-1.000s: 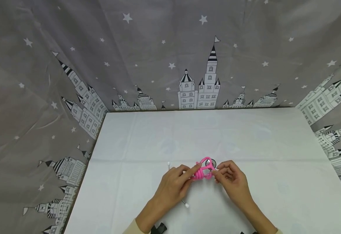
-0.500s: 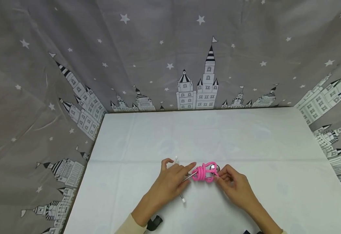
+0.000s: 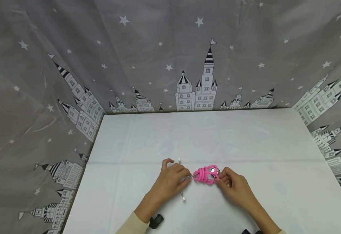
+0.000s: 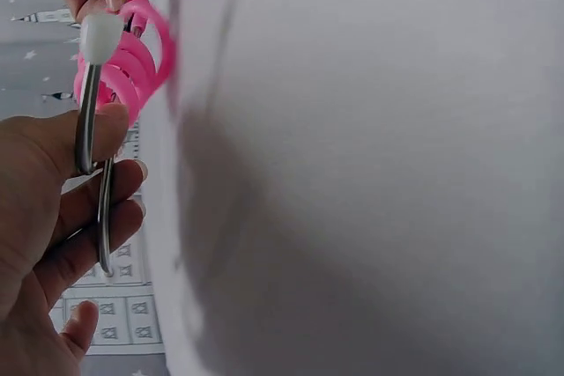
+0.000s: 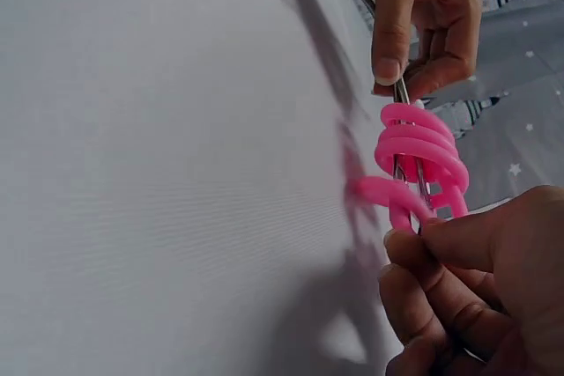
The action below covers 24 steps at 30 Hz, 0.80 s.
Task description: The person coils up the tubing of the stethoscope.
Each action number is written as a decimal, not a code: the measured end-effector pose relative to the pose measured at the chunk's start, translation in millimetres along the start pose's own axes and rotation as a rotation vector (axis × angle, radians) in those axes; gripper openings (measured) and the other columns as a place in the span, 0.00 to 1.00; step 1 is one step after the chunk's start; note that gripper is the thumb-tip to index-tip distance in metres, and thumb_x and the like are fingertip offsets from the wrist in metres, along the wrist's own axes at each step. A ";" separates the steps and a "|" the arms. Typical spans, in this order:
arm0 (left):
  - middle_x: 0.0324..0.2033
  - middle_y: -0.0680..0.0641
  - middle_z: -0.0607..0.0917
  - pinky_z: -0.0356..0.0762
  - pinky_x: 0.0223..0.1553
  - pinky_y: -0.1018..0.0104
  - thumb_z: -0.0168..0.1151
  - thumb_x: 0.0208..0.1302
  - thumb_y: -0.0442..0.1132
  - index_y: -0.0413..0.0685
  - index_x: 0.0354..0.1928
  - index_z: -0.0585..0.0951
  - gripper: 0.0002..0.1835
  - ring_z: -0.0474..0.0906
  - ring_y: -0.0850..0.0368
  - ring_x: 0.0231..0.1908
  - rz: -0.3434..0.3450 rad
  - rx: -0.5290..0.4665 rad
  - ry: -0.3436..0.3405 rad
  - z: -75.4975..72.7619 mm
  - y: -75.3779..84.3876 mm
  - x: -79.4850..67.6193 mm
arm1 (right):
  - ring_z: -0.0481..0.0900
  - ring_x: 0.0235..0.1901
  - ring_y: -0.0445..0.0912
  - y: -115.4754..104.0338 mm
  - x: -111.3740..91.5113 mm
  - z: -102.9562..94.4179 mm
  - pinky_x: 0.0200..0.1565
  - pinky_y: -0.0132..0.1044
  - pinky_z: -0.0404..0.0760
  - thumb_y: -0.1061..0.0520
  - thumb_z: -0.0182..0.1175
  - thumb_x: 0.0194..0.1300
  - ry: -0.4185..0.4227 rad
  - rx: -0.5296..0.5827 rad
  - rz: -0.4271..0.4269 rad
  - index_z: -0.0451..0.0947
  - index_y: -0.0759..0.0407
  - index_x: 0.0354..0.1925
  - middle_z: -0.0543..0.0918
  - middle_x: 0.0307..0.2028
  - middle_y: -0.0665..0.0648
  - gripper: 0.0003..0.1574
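A stethoscope with pink tubing is held between both hands over the white table. The tubing is wound into a compact coil around the metal stems, and the round silver chestpiece shows at its right end. My left hand pinches the metal ear tubes just left of the coil. One white ear tip sticks out on the near side of that hand. With thumb and fingertips my right hand pinches a loop of the tubing beside the chestpiece. Its fingers cover the end of that loop.
The white tabletop spreads around both hands. A grey curtain printed with castles and stars borders its far and side edges. Black straps show near the left wrist.
My left fingers have come off the pink coil and moved left onto the metal ear tubes. The coil has shifted slightly toward me. My right hand keeps its pinch on the tubing.
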<state>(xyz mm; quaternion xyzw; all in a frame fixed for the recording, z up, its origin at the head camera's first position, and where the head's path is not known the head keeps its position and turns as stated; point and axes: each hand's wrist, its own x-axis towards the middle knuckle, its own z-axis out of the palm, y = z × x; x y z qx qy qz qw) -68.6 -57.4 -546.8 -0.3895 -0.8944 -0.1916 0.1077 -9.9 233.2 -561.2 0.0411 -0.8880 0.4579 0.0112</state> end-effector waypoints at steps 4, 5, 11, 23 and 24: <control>0.38 0.63 0.87 0.69 0.67 0.46 0.78 0.66 0.50 0.64 0.42 0.86 0.09 0.83 0.63 0.43 0.001 0.039 -0.023 6.3 2.4 -4.3 | 0.73 0.24 0.30 3.7 -3.4 2.4 0.28 0.29 0.75 0.59 0.74 0.68 -0.017 -0.026 0.000 0.80 0.47 0.36 0.82 0.25 0.40 0.11; 0.38 0.63 0.87 0.69 0.67 0.46 0.78 0.66 0.50 0.64 0.42 0.86 0.09 0.83 0.63 0.43 0.000 0.038 -0.023 7.4 2.9 -4.6 | 0.73 0.24 0.30 3.5 -3.6 2.0 0.28 0.29 0.74 0.59 0.74 0.67 -0.020 -0.028 0.007 0.80 0.47 0.36 0.82 0.25 0.40 0.11; 0.43 0.62 0.87 0.70 0.68 0.48 0.74 0.70 0.51 0.66 0.46 0.86 0.07 0.82 0.62 0.49 -0.012 0.033 -0.036 14.5 4.8 -3.8 | 0.74 0.24 0.30 2.5 -4.3 -1.1 0.28 0.28 0.74 0.58 0.75 0.67 -0.057 -0.022 0.044 0.80 0.48 0.36 0.83 0.25 0.41 0.11; 0.51 0.61 0.88 0.71 0.69 0.49 0.71 0.73 0.53 0.63 0.56 0.88 0.14 0.81 0.59 0.61 -0.020 -0.032 -0.020 11.8 8.0 -5.4 | 0.74 0.25 0.30 5.0 -12.0 -7.1 0.30 0.27 0.76 0.55 0.77 0.65 -0.064 -0.053 0.095 0.79 0.45 0.35 0.81 0.25 0.39 0.14; 0.52 0.61 0.88 0.71 0.69 0.49 0.70 0.74 0.53 0.63 0.57 0.88 0.14 0.81 0.59 0.62 -0.024 -0.033 -0.019 11.0 8.2 -5.5 | 0.74 0.26 0.30 5.1 -12.4 -7.6 0.31 0.27 0.76 0.55 0.77 0.65 -0.065 -0.056 0.091 0.79 0.45 0.35 0.81 0.25 0.38 0.14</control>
